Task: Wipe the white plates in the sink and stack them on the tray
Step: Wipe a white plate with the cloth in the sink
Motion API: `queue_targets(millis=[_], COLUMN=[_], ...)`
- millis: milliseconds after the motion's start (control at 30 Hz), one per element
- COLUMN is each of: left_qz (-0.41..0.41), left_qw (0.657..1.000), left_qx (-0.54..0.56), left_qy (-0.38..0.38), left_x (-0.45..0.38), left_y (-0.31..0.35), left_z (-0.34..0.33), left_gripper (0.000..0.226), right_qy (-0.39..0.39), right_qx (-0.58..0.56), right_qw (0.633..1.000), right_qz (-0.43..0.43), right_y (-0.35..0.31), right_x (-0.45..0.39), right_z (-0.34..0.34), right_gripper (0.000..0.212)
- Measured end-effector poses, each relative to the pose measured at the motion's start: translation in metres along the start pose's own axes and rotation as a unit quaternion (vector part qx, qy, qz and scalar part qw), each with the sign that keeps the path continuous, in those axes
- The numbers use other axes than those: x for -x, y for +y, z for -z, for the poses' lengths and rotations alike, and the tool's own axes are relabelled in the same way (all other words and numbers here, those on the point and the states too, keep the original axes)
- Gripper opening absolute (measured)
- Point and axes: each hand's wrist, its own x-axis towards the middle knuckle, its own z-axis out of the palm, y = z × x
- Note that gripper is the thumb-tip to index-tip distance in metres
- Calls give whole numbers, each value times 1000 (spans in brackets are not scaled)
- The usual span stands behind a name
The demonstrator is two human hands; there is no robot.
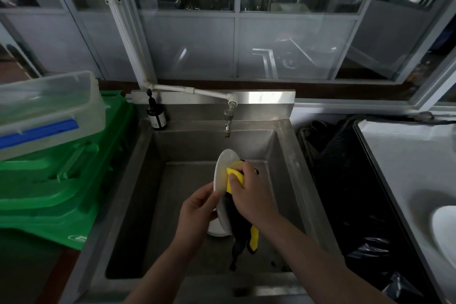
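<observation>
A: So why's the white plate up on edge over the sink, centre of frame?

B: Prob. so both faces can be reached. Left hand pinches the near rim, thumb on one side, fingers curled behind, acting as a stand. Right hand is closed round a yellow-and-black cloth, pressing it to the plate's right face; the loose end hangs down into the basin so it's out of the way.

A: Any more plates?

B: One more white plate seems to lie on the sink floor just below the hands, mostly hidden, so can't be sure. Another white dish sits at the right edge on a grey tray, likely the stacking spot, kept beside the sink for a short carry.

A: Anything readable?

B: Not really. Dark bottle at the sink's back-left corner has a label, too small to read. Green bin lid on the left has a pale logo at its lower edge, illegible. Clear plastic box w/ blue clip rests on it.
</observation>
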Motion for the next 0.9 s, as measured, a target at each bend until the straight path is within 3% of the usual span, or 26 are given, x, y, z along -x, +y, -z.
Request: queue_targets(millis=[167, 400, 900], left_qz=[-3, -3, 25], left_qw=[999, 1000, 997], left_qx=[-44, -2, 68], left_qy=[-8, -16, 16], left_x=[1, 1, -5], left_y=[1, 5, 10], left_z=[-3, 1, 9], left_gripper=[22, 25, 28], right_qy=[-38, -94, -62], right_qx=[28, 15, 12], right_qw=[996, 986, 991], right_qz=[73, 139, 120], right_y=[-2, 5, 54], right_x=[0, -2, 20], right_z=[-5, 2, -11], right_gripper=[6, 14, 7])
